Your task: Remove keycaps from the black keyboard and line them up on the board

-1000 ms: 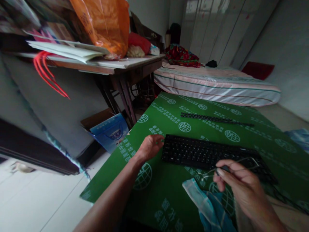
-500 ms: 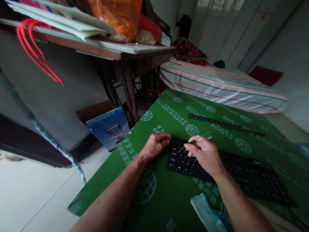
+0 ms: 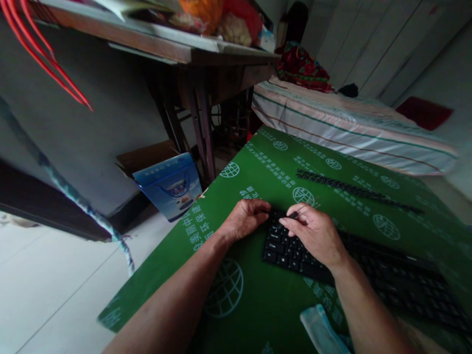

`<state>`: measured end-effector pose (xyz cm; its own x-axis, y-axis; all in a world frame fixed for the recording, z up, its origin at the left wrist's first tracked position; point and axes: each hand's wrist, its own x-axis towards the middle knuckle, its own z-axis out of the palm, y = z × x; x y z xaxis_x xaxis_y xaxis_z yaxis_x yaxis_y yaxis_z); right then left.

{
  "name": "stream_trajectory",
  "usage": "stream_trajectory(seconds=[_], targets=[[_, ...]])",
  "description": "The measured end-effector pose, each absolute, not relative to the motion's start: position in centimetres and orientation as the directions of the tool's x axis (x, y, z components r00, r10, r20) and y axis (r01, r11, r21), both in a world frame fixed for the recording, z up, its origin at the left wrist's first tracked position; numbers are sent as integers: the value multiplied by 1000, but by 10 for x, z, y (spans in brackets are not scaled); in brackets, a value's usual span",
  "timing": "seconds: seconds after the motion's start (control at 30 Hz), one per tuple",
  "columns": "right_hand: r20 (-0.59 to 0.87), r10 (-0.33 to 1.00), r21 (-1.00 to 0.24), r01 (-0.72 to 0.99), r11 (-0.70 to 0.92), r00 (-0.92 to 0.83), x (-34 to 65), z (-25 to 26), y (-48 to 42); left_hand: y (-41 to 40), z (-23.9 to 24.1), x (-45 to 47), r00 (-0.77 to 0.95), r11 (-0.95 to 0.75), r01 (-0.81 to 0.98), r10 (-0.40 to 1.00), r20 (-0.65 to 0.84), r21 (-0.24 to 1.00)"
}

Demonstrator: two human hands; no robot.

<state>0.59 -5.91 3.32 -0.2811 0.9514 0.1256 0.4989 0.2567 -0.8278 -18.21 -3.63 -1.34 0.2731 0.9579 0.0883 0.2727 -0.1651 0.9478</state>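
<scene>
A black keyboard [image 3: 383,275] lies on a green printed table cover [image 3: 236,295]. My left hand [image 3: 245,219] is curled at the keyboard's upper left corner, fingers closed against its edge. My right hand [image 3: 313,233] rests over the left end of the keys, fingers pinched on a small thin tool with a dark tip whose shape I cannot make out. The two hands almost touch above the corner keys.
A long black strip [image 3: 354,189] lies further back on the cover. A blue-and-white cloth [image 3: 320,332] sits at the near edge. A wooden table [image 3: 191,54] piled with things stands at left, a blue bag [image 3: 169,184] under it. A bed [image 3: 350,128] lies behind.
My right hand has moved from the keyboard's right front to its left end, carrying the thin tool, and now sits close to the left hand. The left hand has stayed at the corner.
</scene>
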Motion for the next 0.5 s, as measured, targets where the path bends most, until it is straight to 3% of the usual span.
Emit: stream_trajectory(seconds=[0.33, 0.5], targets=[[197, 909, -725, 570, 387, -367, -5, 37, -61, -37, -11, -180, 280, -147, 264, 957, 70, 953], [191, 919, -730, 576, 368, -345, -7, 32, -63, -37, -11, -180, 318, -109, 235, 948, 29, 966]])
